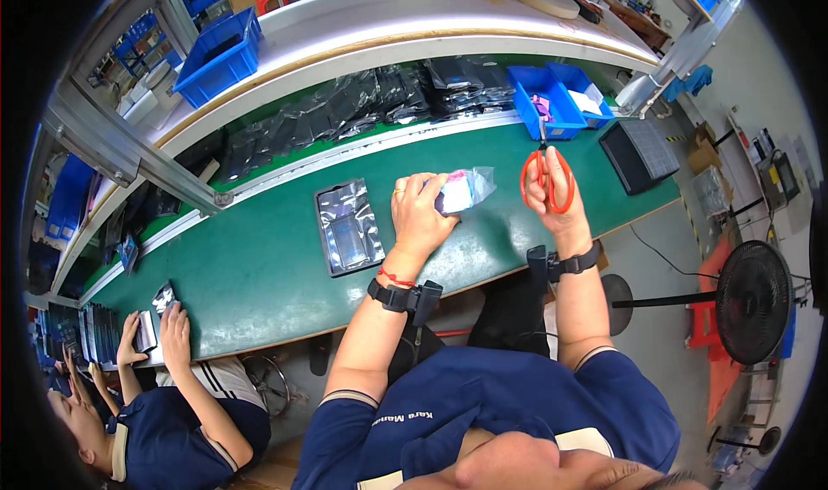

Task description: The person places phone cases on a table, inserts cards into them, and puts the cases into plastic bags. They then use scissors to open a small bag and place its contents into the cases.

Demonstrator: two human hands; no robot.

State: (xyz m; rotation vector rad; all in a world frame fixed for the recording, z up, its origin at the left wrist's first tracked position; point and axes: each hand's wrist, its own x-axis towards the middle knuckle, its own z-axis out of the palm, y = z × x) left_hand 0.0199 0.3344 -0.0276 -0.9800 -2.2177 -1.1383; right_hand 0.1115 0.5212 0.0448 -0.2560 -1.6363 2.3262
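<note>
A small clear plastic bag [474, 187] with something white, blue and pink inside is gripped in my left hand [420, 217], just above the green table [483, 240]. My right hand [565, 212] holds red-handled scissors [523, 185], fingers through the loops and the blades pointing away from me toward a blue bin [567, 132]. Purple-pink pieces [541, 108] lie in that bin. Left of my left hand, a black tray [331, 257] holding a dark rectangular item rests on the table. Whether the scissor blades touch anything is too small to tell.
Many black packages [371, 97] lie along the table's back, under a white shelf [379, 28]. A second blue bin [595, 121] with white paper and a dark grey box [640, 155] stand at right. A co-worker [177, 430] works at left; a black fan [754, 300] stands right.
</note>
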